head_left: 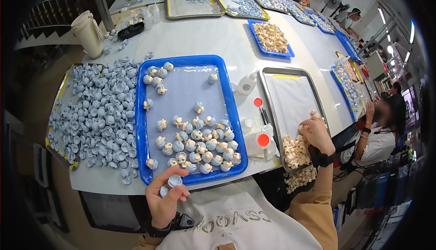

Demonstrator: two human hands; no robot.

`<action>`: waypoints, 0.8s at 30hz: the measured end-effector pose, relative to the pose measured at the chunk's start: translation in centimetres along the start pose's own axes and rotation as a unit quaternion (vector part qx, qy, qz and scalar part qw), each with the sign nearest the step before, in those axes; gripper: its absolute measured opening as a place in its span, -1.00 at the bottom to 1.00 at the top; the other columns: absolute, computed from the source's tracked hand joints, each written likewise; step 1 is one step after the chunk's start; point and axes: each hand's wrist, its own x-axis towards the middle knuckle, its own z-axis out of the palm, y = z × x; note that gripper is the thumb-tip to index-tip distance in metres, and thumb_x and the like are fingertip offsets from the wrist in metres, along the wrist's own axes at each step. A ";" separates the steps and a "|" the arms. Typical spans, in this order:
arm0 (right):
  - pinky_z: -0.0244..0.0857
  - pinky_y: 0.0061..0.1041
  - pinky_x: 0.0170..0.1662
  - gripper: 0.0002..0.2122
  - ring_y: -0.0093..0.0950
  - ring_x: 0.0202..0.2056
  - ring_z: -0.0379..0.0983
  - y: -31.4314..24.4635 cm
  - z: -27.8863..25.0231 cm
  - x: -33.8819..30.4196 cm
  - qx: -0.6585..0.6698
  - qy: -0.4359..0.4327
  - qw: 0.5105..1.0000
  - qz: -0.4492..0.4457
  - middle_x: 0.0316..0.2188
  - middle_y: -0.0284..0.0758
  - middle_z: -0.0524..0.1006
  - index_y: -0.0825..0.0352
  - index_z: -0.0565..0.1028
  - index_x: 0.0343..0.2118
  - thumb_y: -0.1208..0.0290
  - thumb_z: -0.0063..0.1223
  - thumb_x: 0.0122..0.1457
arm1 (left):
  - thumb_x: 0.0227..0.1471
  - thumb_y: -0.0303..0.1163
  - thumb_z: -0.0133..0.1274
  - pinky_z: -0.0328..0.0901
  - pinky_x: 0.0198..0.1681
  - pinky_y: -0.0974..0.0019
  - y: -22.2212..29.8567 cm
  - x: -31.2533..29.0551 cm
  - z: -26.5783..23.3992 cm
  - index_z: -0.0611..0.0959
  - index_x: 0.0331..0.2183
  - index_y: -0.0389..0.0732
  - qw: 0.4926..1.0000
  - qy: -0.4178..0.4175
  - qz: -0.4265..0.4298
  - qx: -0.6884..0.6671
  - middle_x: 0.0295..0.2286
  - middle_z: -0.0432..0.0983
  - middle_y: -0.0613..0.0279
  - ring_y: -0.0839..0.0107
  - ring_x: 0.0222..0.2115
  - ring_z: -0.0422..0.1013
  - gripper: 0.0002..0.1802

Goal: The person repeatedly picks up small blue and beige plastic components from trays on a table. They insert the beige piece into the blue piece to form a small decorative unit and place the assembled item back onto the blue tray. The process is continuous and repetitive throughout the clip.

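My left hand [164, 201] is in front of the blue tray [141, 159], fingers curled round light-blue cup-shaped shells [174, 180]. At least two of them show, one open side up near the fingertips. My right hand [316, 134] reaches over the metal tray [270, 96], its fingers bent down among small cream doll-head pieces [295, 152]. Whatever its fingertips pinch is hidden. Inside the blue tray lie several small doll heads [196, 135] with light-blue hair, crowded toward the near side.
Left of the blue tray spreads a big heap of light-blue shells [102, 113]. Between the trays stand a white squeeze bottle [247, 84] and a red-topped jar [262, 140]. Farther off are a blue tray of cream pieces [271, 37] and a beige jug [87, 34]. Other people sit around the table.
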 end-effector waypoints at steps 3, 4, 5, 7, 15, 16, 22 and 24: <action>0.28 -0.37 -0.24 -0.85 -0.21 -0.38 0.38 -0.3 -0.3 0.7 0.075 -0.072 0.994 0.043 -0.46 -0.16 0.47 0.40 0.54 -0.44 0.47 0.14 -0.11 | 0.00 -0.52 0.01 0.31 -0.54 0.51 -0.3 0.1 0.1 0.41 -0.04 -0.41 1.000 -0.005 0.006 -0.005 -0.24 0.43 0.01 0.48 -0.52 0.41 -0.57; 0.28 -0.37 -0.25 -0.85 -0.22 -0.38 0.39 -0.3 -0.4 0.7 0.080 -0.074 0.993 0.039 -0.46 -0.16 0.47 0.41 0.54 -0.46 0.48 0.14 -0.12 | 0.01 -0.52 0.00 0.31 -0.53 0.51 -0.4 0.2 -0.1 0.40 -0.03 -0.40 1.000 -0.021 0.005 -0.023 -0.23 0.42 0.02 0.48 -0.51 0.40 -0.56; 0.28 -0.38 -0.26 -0.86 -0.23 -0.39 0.39 -0.3 -0.5 0.7 0.085 -0.076 0.993 0.036 -0.46 -0.17 0.47 0.41 0.53 -0.47 0.49 0.14 -0.13 | 0.02 -0.52 -0.02 0.31 -0.53 0.51 -0.5 0.2 -0.2 0.39 -0.02 -0.40 0.998 -0.037 0.004 -0.041 -0.22 0.40 0.03 0.47 -0.50 0.40 -0.56; 0.28 -0.37 -0.28 -0.84 -0.23 -0.40 0.39 -0.7 -0.8 0.1 0.058 0.001 0.998 0.006 -0.51 -0.19 0.46 0.43 0.51 -0.45 0.50 0.14 -0.13 | 0.05 -0.52 -0.04 0.32 -0.52 0.52 -0.4 0.2 0.0 0.37 0.00 -0.39 0.996 -0.060 -0.016 -0.056 -0.23 0.40 0.04 0.48 -0.49 0.40 -0.56; 0.32 -0.50 -0.27 -0.77 -0.39 -0.38 0.48 -15.0 -5.6 -5.1 0.395 0.040 0.908 -0.130 -0.47 -0.27 0.52 0.37 0.48 -0.38 0.62 0.15 -0.20 | 0.06 -0.54 -0.05 0.31 -0.58 0.57 -0.1 0.2 0.4 0.49 -0.24 -0.38 0.956 -0.248 -0.151 -0.031 -0.26 0.37 0.10 0.54 -0.52 0.42 -0.82; 0.33 -0.51 -0.37 -0.73 -0.46 -0.44 0.48 -16.2 -5.1 -4.8 0.387 -0.007 0.869 -0.307 -0.47 -0.29 0.53 0.37 0.50 -0.35 0.67 0.11 -0.23 | 0.06 -0.55 -0.05 0.31 -0.58 0.57 -0.1 0.3 0.7 0.49 -0.24 -0.37 0.957 -0.252 -0.145 -0.018 -0.26 0.37 0.11 0.54 -0.52 0.42 -0.82; 0.20 -0.50 -0.40 -0.58 -0.45 -0.47 0.31 -22.1 -1.9 -4.3 0.306 -0.050 0.860 -0.406 -0.49 -0.37 0.39 0.35 0.42 -0.15 0.61 0.15 -0.19 | 0.01 -0.53 0.03 0.29 -0.63 0.56 0.4 0.3 1.6 0.51 -0.28 -0.36 0.962 -0.205 -0.173 0.046 -0.31 0.37 0.15 0.57 -0.56 0.41 -0.83; 0.17 -0.51 -0.41 -0.53 -0.46 -0.47 0.29 -22.3 -1.8 -4.6 0.299 -0.050 0.856 -0.418 -0.50 -0.39 0.36 0.35 0.40 -0.10 0.59 0.17 -0.19 | 0.00 -0.53 0.04 0.26 -0.65 0.56 0.1 0.1 1.3 0.49 -0.27 -0.36 0.962 -0.225 -0.141 0.069 -0.32 0.37 0.17 0.59 -0.59 0.40 -0.81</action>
